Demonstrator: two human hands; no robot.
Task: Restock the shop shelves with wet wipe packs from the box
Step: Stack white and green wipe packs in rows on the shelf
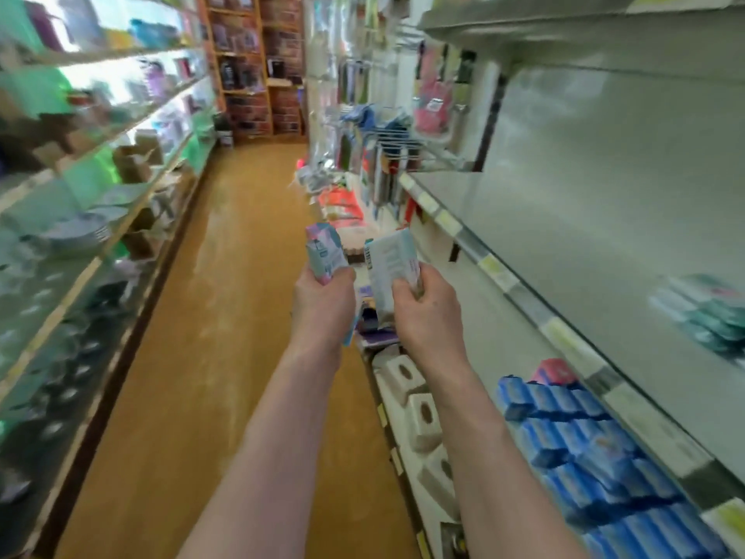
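Fingers of the left hand [322, 302] curled round the lower end of one wet wipe pack, pink and teal [324, 250], held upright. Fingers of the right hand [427, 312] curled round a second wet wipe pack, pale teal and white [389, 264], barcode at its upper left corner, tilted slightly right. Two packs in hand, one each, close together but apart.

Both are held out at arm's length in the aisle. The pink and teal one is over the brown floor [225, 316]. The pale one is over the front edge of the lower shelf [475, 308] on the right.

Right side: grey shelf [564, 244] above, mostly bare. A small cluster of teal and pink packs [709, 312] sits near its right end, too blurred to count. The lower shelf carries three pale tissue boxes [423, 421] along its front edge and, further in, rows of blue packs [584, 449], too many and too blurred to count. One pink pack [554, 371] sits behind them.

Beyond the hands, hanging goods on pegs [383, 135] jut into the aisle. Left shelving [100, 252] is blurred; a stack of plates [80, 232] shows.
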